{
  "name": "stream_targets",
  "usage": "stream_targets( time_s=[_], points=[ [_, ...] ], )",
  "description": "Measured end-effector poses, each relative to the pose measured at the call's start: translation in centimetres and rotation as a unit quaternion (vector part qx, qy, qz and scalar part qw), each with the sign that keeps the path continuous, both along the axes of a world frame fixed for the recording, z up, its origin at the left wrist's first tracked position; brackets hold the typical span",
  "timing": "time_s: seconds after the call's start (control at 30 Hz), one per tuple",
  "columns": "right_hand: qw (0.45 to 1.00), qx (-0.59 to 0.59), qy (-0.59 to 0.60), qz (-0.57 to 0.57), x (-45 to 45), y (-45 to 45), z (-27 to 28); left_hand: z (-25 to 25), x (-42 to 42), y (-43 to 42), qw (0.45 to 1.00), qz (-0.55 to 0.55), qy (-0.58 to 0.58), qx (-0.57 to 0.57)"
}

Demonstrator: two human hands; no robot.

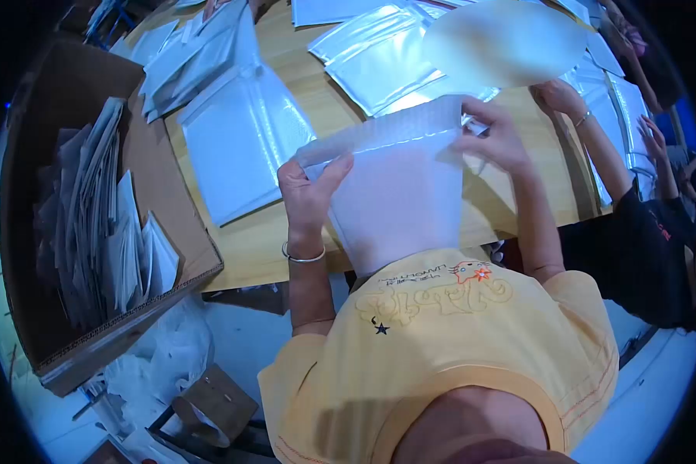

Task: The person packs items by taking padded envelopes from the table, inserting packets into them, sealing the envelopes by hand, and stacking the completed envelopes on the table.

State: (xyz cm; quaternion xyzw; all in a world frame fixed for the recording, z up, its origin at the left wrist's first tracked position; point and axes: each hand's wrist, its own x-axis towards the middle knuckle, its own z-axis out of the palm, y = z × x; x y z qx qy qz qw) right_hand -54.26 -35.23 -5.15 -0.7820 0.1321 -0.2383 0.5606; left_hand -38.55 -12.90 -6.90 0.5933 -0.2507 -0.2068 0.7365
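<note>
A white bubble mailer (398,193) hangs between my hands, its lower end against the front of my yellow shirt. My left hand (309,185) grips its upper left corner, with the thumb lying over the front. At the upper right corner my right hand (495,139) pinches the edge between thumb and fingers. A translucent bubble-lined strip (387,127) runs along the top of the mailer. Another white mailer (240,147) lies flat on the table just beyond my left hand. Whether anything is inside the held mailer, I cannot tell.
A cardboard box (182,224) at left holds several upright mailers (93,216). More mailers (379,58) cover parts of the wooden table (240,259). At right are a co-worker's hand (561,98), a black sleeve (634,255) and another person's hand (652,135). A small carton (220,402) sits below.
</note>
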Motion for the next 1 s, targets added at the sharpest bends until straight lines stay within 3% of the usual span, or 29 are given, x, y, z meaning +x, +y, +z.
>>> stream_targets(
  time_s=[0.17,0.33,0.47,0.63,0.67,0.77,0.83,0.9,0.97,1.0],
  points=[
    [0.987,0.091,-0.093,0.091,1.3,1.3,-0.6,0.9,0.2,0.2,0.993,-0.011,-0.117,0.025],
    [0.971,0.128,-0.075,0.186,1.2,0.0,-1.4,0.5,0.9,0.7,0.992,-0.064,-0.105,-0.003],
    [0.954,0.186,-0.062,0.227,1.0,-0.9,-1.7,-0.8,2.5,1.6,0.979,-0.179,-0.059,-0.075],
    [0.905,0.330,-0.045,0.264,1.0,-1.2,-1.2,-1.4,2.7,2.4,0.976,-0.196,-0.002,-0.098],
    [0.905,0.324,-0.049,0.271,1.4,-1.0,-1.1,-2.0,2.8,2.6,0.979,-0.187,0.003,-0.083],
    [0.987,0.094,-0.024,0.126,2.2,0.9,-1.5,-1.5,1.3,2.3,0.994,-0.107,-0.028,0.003],
    [0.993,0.017,0.009,0.112,2.3,1.4,-1.0,-1.2,1.1,2.3,0.995,-0.066,-0.057,0.039],
    [0.988,0.007,0.029,0.153,1.9,1.1,-0.3,-1.4,1.4,2.7,0.994,-0.071,-0.084,0.021],
    [0.960,0.134,0.101,0.223,2.4,0.7,0.9,-0.8,1.5,3.2,0.995,-0.062,-0.045,0.061],
    [0.963,0.121,0.090,0.223,3.1,0.2,1.6,-1.0,2.1,3.5,0.996,-0.056,-0.065,0.036]
  ],
)
